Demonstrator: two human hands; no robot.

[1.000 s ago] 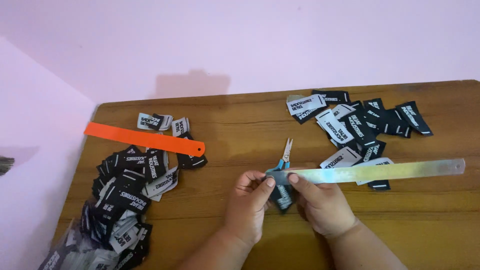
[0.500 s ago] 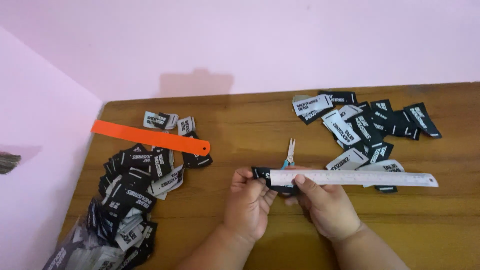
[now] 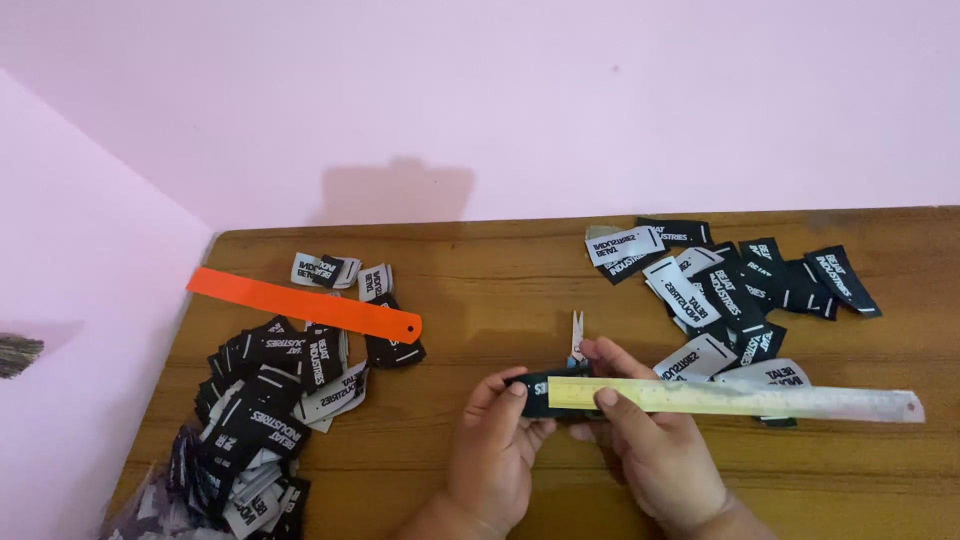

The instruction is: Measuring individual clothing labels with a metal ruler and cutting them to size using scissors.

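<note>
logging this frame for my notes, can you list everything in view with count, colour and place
table: one, brown wood, against a pink wall
orange strip: one, flat, table's left side
left label pile: many, black and white, left edge, too overlapped to count
right label pile: many, black and white, upper right
snips: one small pair, pale handles, table middle, behind the hands
metal ruler: one, silver-yellow, reaching rightwards
black label: one, under the ruler's left end
left hand: pinches the black label
right hand: presses the ruler onto the label
</note>
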